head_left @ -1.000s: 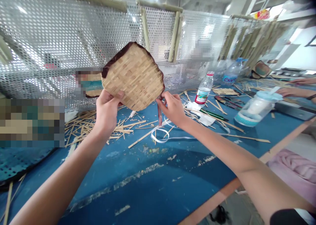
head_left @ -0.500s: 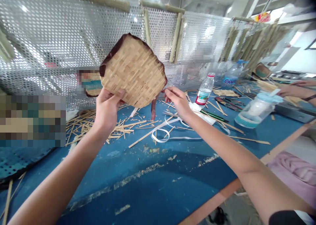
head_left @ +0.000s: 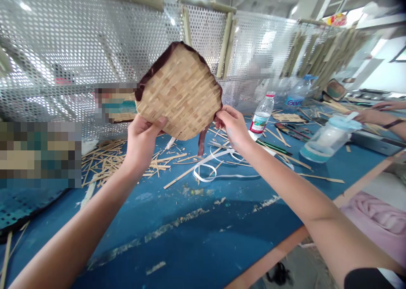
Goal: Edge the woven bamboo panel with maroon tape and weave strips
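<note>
A woven bamboo panel (head_left: 182,96) with rounded corners is held up above the table, its flat face towards me. Dark brown binding tape (head_left: 158,65) wraps its upper and right edges, and a loose tail of it (head_left: 202,142) hangs below the right side. My left hand (head_left: 142,139) grips the panel's lower left edge, thumb across the front and fingers behind. At the lower right edge my right hand (head_left: 233,126) pinches the edge where the binding runs; its fingertips are partly hidden.
Cut bamboo strips (head_left: 104,158) litter the blue table (head_left: 190,225), with a curl of white strap (head_left: 206,173) near the middle. To the right stand a red-capped bottle (head_left: 262,113) and a lidded plastic cup (head_left: 326,141). A co-worker's hands (head_left: 371,116) are at far right.
The panel and both hands have moved slightly to the right. My right hand has closed in against the panel's edge, its fingers now touching it.
</note>
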`<move>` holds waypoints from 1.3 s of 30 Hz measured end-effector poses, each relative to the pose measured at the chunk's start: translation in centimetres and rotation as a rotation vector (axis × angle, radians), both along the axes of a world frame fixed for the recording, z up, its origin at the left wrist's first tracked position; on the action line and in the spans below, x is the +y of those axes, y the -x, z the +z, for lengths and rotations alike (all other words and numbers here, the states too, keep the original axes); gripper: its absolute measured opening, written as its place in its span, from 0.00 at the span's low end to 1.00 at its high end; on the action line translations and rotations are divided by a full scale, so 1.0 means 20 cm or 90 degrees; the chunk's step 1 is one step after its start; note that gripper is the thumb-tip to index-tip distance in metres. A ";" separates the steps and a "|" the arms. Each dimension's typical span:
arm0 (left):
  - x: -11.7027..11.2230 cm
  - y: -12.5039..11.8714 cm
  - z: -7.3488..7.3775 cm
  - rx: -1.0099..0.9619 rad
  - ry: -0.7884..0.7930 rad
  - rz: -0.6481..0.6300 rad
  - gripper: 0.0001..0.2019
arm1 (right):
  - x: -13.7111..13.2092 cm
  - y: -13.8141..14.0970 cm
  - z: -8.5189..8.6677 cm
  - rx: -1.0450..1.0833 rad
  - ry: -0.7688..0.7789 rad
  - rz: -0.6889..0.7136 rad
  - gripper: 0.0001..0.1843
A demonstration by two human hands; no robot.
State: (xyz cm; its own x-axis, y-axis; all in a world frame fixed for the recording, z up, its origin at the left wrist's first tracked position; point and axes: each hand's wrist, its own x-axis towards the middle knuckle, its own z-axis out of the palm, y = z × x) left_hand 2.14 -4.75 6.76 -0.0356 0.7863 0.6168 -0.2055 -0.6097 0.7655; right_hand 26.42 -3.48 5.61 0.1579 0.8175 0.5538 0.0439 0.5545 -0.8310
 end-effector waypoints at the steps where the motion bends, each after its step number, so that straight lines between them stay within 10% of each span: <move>1: 0.00 -0.01 -0.01 0.010 0.003 -0.005 0.08 | 0.00 -0.01 0.00 0.010 0.002 -0.005 0.13; 39: -0.03 -0.02 0.04 -0.088 0.091 -0.060 0.12 | 0.02 -0.10 0.06 0.069 -0.016 0.132 0.16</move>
State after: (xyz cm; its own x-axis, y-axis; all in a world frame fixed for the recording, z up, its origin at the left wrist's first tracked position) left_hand 2.64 -5.41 7.58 -0.0342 0.8694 0.4929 -0.3649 -0.4700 0.8037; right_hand 28.34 -3.16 6.77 0.0477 0.8246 0.5637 -0.1614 0.5633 -0.8104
